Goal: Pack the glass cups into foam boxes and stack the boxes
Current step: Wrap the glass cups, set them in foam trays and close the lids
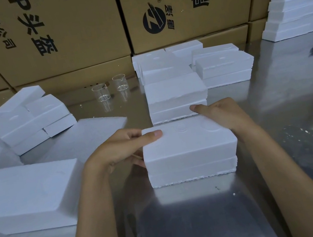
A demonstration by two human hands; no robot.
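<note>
1. Now we have the closed foam box point(190, 150) on the metal table point(189, 217) right in front of us, lid on base, with a thin seam showing along its near side.
2. Our left hand point(121, 151) grips the box's left end, thumb laid flat on the lid and fingers curled around the side; our right hand point(222, 115) holds the far right corner, fingers wrapped over the edge.
3. We judge the step to be seating the lid and carrying the box to the stack point(177, 98) just behind it.
4. To do it well, we should squeeze evenly from both ends, since foam crumbles at the corners, and check that the seam is level.
5. We should lift it flat, set it squarely on the stack, and align the edges.
6. Two glass cups point(111, 90) stand unpacked farther back, near the cardboard cartons point(73, 28); loose foam pieces point(32, 119) lie to the left for them.
</note>
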